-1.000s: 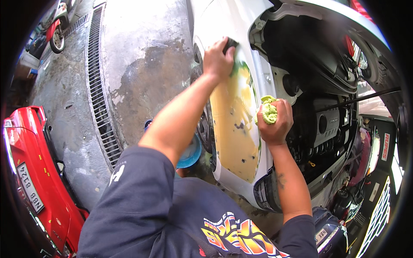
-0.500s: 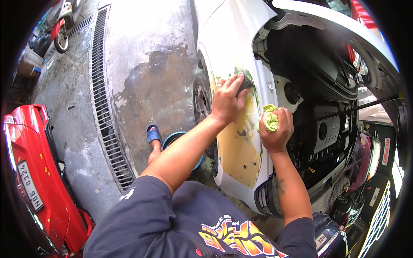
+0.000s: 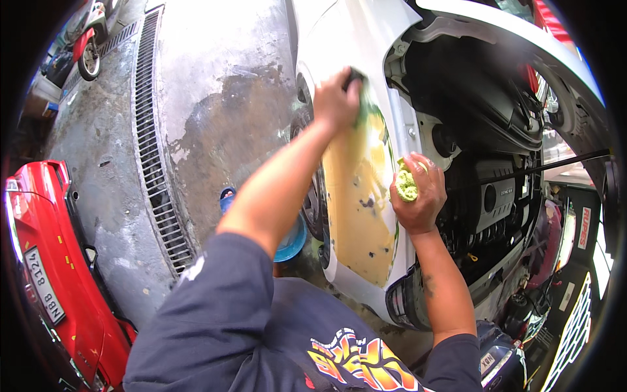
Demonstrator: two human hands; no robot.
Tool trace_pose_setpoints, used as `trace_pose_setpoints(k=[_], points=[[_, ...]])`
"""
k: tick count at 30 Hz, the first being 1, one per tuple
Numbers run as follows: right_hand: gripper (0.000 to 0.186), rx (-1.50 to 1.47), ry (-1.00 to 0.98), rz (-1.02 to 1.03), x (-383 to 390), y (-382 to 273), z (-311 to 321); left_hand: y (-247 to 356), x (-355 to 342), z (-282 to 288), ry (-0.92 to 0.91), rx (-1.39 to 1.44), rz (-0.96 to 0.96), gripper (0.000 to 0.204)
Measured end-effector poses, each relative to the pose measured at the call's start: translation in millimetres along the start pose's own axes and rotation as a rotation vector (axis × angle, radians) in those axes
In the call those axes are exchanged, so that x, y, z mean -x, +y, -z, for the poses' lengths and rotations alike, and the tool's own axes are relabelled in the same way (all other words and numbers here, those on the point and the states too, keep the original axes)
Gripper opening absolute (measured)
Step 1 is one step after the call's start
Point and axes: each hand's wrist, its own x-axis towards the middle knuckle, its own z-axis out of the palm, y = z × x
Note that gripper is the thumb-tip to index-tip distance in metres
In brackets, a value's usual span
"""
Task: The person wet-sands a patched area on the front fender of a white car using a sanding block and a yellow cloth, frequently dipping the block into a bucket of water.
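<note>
The fender (image 3: 358,225) (white, patched tan) stands above a stained floor (image 3: 219,130).

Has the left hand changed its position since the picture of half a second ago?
Yes. The left hand has moved toward the top of the picture, judged against the fixed tan patch on the white fender.
</note>
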Motion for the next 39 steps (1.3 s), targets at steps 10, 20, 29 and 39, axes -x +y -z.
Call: trace_pose_setpoints(k=[10,20,29,39], points=[[0.047,-0.006,0.002,-0.004,4.3,5.0,5.2,-15.4,79.8,14.0,0.019,0.057,-0.248,0.038],[0.045,0.015,0.0,-0.015,9.1,6.8,3.5,-0.4,117.6,28.7,-0.055,0.091,-0.185,0.042],[0.049,0.021,-0.006,-0.024,11.2,6.2,3.9,14.0,139.0,29.4,-0.026,0.093,-0.185,0.04],[0.048,0.003,0.014,-0.033,9.5,6.3,0.8,-19.2,107.5,16.3,0.047,0.082,0.047,0.037]])
